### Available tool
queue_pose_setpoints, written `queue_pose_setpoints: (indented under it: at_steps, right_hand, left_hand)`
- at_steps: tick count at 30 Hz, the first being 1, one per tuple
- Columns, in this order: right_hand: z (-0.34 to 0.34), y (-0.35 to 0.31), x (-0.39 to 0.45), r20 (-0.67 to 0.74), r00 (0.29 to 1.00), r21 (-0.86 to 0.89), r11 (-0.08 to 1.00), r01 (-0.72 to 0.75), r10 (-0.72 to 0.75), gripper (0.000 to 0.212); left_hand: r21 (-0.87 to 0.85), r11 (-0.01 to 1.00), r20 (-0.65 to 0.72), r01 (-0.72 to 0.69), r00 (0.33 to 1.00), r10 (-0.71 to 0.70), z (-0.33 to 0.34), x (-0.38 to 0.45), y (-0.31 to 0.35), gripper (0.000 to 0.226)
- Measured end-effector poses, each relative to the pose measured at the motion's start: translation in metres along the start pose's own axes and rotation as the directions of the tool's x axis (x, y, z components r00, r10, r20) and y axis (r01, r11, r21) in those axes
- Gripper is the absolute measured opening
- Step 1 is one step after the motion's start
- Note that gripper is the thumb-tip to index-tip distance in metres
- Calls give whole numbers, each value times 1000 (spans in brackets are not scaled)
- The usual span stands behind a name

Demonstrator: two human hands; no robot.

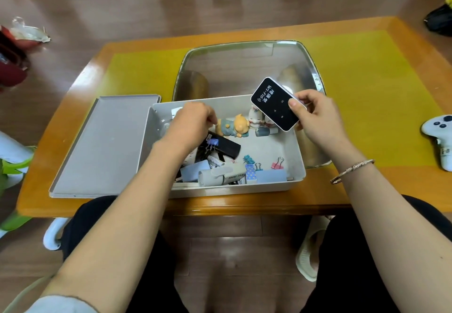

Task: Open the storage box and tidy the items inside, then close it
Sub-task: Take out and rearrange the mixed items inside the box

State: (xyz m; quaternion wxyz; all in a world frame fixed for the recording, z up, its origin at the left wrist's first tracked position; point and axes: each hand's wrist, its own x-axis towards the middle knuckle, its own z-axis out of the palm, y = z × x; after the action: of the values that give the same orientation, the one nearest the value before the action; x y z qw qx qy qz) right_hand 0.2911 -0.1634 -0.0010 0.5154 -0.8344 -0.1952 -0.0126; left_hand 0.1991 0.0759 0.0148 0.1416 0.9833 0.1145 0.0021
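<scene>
Nearest, the open storage box (297, 166) sits at the table's (367, 190) front edge, with its grey lid (105, 146) lying flat just left of it. Inside it the left hand (193, 124) reaches down with fingers curled; whether it grips anything I cannot tell. Beside it lie a small figurine (233, 126) and binder clips (277, 163). The right hand (318, 117) pinches a black WiFi device (275, 103) above the box's far right corner

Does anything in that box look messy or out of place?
Yes. Inside the storage box, the yellow figurine lies tipped on its side, and binder clips lie scattered near the front, among a loose jumble.
</scene>
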Motion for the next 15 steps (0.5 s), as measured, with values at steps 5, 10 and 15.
queue_pose_setpoints:
  at_steps: [5, 10, 15]
  right_hand:
    - [-1, -2, 1, -27, 1000, 6, 1000, -11, 11, 8]
    - [-3, -1, 0, -37, 999, 25, 999, -29, 30, 8]
    - [-5, 0, 0, -22, 999, 21, 999, -39, 39, 7]
  left_hand:
    - [-95, 960, 244, -263, 929, 279, 25, -13, 47, 28]
    - [-57, 932, 411, -357, 843, 348, 74, -5, 93, 38]
    - [-91, 924, 428, -372, 823, 373, 81, 5, 94, 12]
